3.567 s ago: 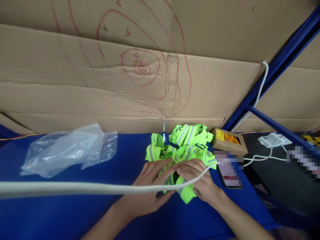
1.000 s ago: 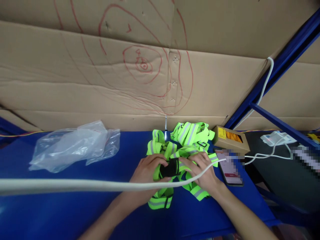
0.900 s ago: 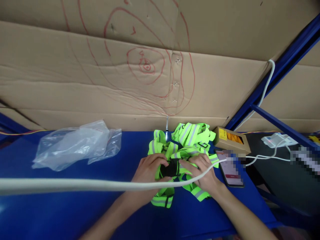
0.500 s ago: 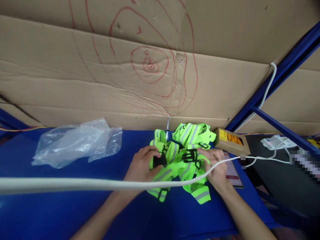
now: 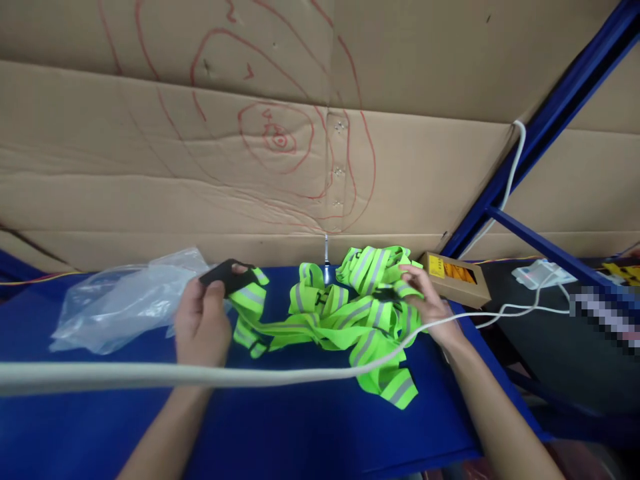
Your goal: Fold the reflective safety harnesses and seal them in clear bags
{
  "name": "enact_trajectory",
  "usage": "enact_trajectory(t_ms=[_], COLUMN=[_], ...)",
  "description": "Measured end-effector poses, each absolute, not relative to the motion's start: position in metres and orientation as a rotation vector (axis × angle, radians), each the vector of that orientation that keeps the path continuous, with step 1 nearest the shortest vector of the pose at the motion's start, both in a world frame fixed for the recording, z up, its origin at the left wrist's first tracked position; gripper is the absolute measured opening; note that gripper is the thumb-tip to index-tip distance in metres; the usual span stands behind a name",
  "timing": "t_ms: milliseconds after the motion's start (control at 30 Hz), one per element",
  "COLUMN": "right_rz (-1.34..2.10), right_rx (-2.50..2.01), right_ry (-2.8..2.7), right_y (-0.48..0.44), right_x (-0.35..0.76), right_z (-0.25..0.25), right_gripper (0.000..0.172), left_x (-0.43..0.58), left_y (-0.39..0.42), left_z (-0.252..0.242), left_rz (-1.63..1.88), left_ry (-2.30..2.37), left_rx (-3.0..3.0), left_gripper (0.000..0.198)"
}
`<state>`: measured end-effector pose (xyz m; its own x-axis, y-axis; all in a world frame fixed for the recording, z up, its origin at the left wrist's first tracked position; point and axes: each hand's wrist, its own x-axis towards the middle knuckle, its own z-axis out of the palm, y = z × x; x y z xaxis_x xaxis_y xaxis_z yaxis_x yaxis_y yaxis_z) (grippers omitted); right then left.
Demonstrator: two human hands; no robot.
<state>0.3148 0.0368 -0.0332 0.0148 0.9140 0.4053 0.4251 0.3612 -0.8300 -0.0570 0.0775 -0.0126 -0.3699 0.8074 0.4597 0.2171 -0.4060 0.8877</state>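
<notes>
Neon-green reflective straps (image 5: 340, 327) with grey stripes lie in a loose tangle on the blue table (image 5: 280, 427). At the left end, my left hand (image 5: 203, 330) pinches a flat black piece (image 5: 225, 275) joined to the straps and holds it raised. From there a green band stretches right into the pile. My right hand (image 5: 433, 310) is closed around a green band at the right side, beside a black buckle (image 5: 387, 295) that is partly blurred. Behind the tangle sits a second bundle of green straps (image 5: 373, 267), close to my right fingertips.
Clear plastic bags (image 5: 125, 303) lie at the left. A cardboard box (image 5: 457, 279) with orange contents stands at the back right. Across the foreground runs a white cable (image 5: 250, 378), passing in front of both arms. A cardboard wall (image 5: 200, 207) and a blue metal post (image 5: 540, 127) bound the table.
My left hand has moved left with the black piece, drawing a green band out of the pile. My right hand stays at the pile's right side. The view has shifted slightly right.
</notes>
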Motion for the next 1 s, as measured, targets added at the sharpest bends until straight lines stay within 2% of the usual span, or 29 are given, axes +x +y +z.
enact_trajectory(t_ms=[100, 167, 267, 433, 533, 600, 700, 733, 833, 1000], right_rz=[0.329, 0.271, 0.326, 0.332, 0.249, 0.237, 0.314, 0.332, 0.248, 0.102], right_rx=[-1.248, -1.217, -1.244, -1.304, -1.197, -1.084, -1.042, -1.069, -1.168, -1.166], right_ry=[-2.111, -2.315, -2.431, -2.491, -2.524, -2.558, -2.572, -2.568, -2.559, -2.396], right_y=[0.028, 0.021, 0.012, 0.006, 0.003, 0.001, -0.002, -0.003, -0.003, 0.007], right_x=[0.303, 0.291, 0.278, 0.271, 0.268, 0.266, 0.260, 0.258, 0.253, 0.252], right_z=[-0.037, -0.039, -0.039, -0.034, -0.032, -0.033, -0.039, -0.042, -0.050, -0.051], right_gripper=[0.062, 0.059, 0.055, 0.073, 0.078, 0.066, 0.037, 0.037, 0.051, 0.022], left_x=[-0.061, -0.064, -0.065, -0.069, -0.072, -0.074, -0.074, -0.073, -0.073, -0.075], left_y=[0.078, 0.078, 0.080, 0.088, 0.094, 0.098, 0.103, 0.105, 0.106, 0.095], left_z=[-0.014, -0.016, -0.022, -0.032, -0.033, -0.031, -0.029, -0.028, -0.025, -0.001], left_rz=[1.885, 1.845, 1.773, 1.679, 1.714, 1.778, 1.818, 1.817, 1.826, 1.992], left_ry=[1.583, 1.732, 1.822, 1.798, 1.716, 1.598, 1.436, 1.407, 1.375, 1.349], left_rx=[1.568, 1.729, 1.780, 1.597, 1.565, 1.497, 1.249, 1.192, 1.162, 1.163], left_gripper=[0.030, 0.032, 0.033, 0.040, 0.031, 0.025, 0.024, 0.024, 0.023, 0.026])
